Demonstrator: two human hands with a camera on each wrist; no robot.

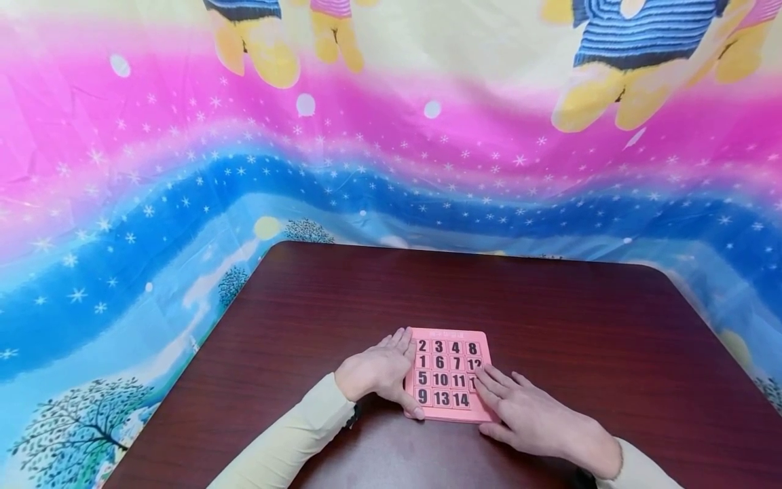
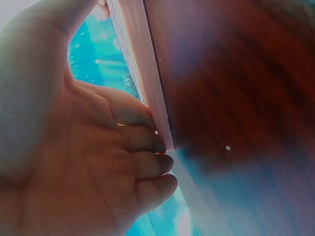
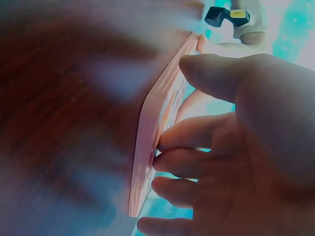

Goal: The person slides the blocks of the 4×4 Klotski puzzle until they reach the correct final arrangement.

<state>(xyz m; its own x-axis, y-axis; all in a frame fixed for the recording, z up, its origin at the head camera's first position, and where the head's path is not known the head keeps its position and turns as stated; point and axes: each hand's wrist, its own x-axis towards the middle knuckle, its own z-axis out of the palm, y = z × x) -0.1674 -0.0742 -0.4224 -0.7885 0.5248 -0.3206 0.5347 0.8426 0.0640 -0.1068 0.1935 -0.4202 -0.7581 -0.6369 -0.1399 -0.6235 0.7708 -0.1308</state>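
A pink sliding number puzzle (image 1: 452,413) lies flat on the table, its tiles printed with black numbers. The top row reads 2, 3, 4, 8, and the bottom row shows 9, 13, 14 beside a plain pink space at lower right. My left hand (image 1: 380,368) rests along the puzzle's left side, fingers extended, thumb at the lower left corner. On the other side, my right hand (image 1: 537,413) touches the right-hand column with straight fingertips, partly hiding the tiles in the second and third rows. Its thumb lies near the lower right corner. Both wrist views show the puzzle's pink side edge (image 2: 156,93) close to the fingers.
The dark reddish-brown wooden table (image 1: 550,312) has rounded far corners. Behind it and along its sides hangs a colourful cloth (image 1: 379,129) with snowflakes, trees and cartoon bears. A black wrist strap (image 3: 219,17) with a yellow label shows on the left arm.
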